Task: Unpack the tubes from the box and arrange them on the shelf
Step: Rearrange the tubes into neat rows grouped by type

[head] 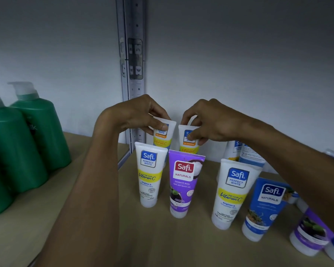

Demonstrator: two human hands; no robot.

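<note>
Pinching the flat top ends, the left hand (141,116) holds one white tube (163,138) and the right hand (210,122) a second white tube (188,146), at the back of the shelf (197,243). They seem light, soft and slippery; the stiff crimped end seems the best hold. Front tubes (183,182) hide their caps; the box is unseen.

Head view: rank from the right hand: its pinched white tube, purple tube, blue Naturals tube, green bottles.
1. White tube, held by the right hand.
2. Purple tube, just in front.
3. Blue Naturals tube, front right.
4. Green bottles, far left.
</note>
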